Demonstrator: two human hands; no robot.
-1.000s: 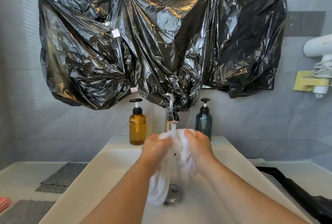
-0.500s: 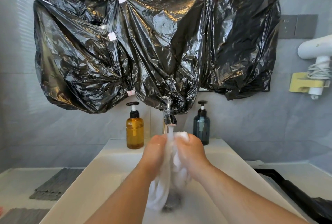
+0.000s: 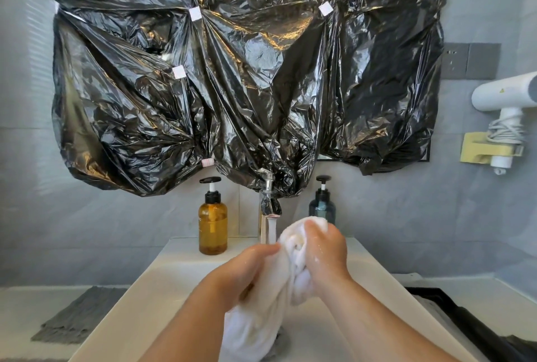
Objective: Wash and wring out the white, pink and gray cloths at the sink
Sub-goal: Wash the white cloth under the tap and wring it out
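White cloth (image 3: 273, 303) is gripped by curled fingers (image 3: 263, 250) of left hand (image 3: 241, 271) and right hand (image 3: 325, 254), midway between sink (image 3: 145, 289) rims.

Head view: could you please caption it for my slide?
Left hand and right hand grip a bunched white cloth at the running chrome faucet.

Bare left hand (image 3: 247, 271) and bare right hand (image 3: 327, 254), both wet and glistening. Speckled with small white droplets across the right knuckles. Forearms uncovered down to the bottom edge of view.
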